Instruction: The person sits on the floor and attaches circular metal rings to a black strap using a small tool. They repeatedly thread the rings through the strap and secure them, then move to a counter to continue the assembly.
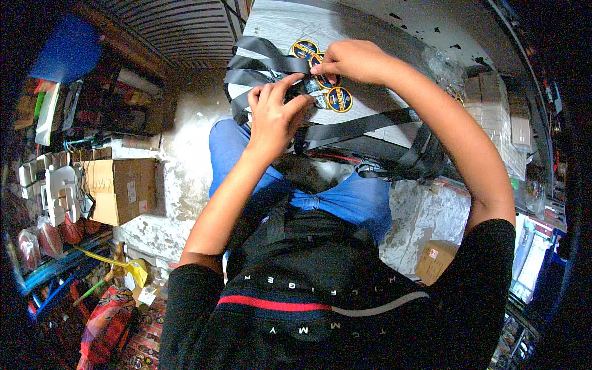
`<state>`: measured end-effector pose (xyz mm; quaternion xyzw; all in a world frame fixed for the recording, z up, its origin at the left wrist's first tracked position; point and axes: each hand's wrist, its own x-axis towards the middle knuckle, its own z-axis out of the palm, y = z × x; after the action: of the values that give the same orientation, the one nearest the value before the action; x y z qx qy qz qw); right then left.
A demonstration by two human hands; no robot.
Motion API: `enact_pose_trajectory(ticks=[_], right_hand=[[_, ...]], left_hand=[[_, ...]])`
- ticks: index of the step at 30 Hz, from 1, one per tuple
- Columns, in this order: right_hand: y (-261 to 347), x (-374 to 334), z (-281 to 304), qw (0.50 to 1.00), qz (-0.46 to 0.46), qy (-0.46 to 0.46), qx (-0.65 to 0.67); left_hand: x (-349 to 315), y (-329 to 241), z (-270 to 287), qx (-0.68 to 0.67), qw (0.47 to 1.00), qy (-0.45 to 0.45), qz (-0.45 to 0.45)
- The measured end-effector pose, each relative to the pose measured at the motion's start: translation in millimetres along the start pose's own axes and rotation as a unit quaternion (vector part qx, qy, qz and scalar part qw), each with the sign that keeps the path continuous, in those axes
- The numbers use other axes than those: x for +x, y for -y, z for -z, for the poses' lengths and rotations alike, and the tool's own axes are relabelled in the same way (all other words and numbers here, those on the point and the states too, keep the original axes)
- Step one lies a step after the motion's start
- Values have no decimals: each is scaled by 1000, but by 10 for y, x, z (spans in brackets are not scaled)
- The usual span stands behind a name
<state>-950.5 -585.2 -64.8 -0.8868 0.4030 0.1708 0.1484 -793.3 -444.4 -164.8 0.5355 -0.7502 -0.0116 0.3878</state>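
Both my hands meet over a pale grey work surface [361,31], among looped black straps [259,46] and several round dark-blue tags with yellow rims. My right hand [354,61] pinches the end of a black strap beside a tag [327,71] that its fingers partly cover. Just left of it, my left hand [277,114] is closed with curled fingers. What lies between its thumb and index finger is mostly hidden. One round tag [305,49] rests above the fingers and another round tag [339,99] below them, next to a small silvery piece [320,98].
More black straps [364,129] trail over the surface's near edge above my blue-trousered legs [351,203]. A cardboard box [123,191] stands left, by a rack with a blue rail [49,268]. Plastic-wrapped stacks [493,117] and a small carton [435,261] are at right.
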Motion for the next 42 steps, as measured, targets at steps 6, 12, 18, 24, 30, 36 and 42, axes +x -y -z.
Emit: enact_pose_trajectory(ticks=[6, 12, 18, 24, 30, 36, 42], right_hand=[[70, -46, -62, 999, -2, -46, -8], [135, -74, -147, 997, -40, -68, 2], [144, -79, -201, 996, -51, -79, 8], [176, -60, -240, 991, -58, -117, -26], [156, -61, -220, 991, -55, -120, -27], [183, -51, -231, 989, -40, -133, -54], [-145, -205, -178, 980, -19, -121, 158]], left_hand=[[-1, 12, -4, 3, 1000, 5, 1], [-1, 7, 2, 3, 1000, 6, -1], [-9, 9, -16, -10, 1000, 1, 0], [-14, 19, -21, -8, 1000, 4, 0], [-15, 18, -38, -3, 1000, 9, 4], [-19, 3, -32, -6, 1000, 5, 8], [-12, -24, -8, -24, 1000, -2, 14]])
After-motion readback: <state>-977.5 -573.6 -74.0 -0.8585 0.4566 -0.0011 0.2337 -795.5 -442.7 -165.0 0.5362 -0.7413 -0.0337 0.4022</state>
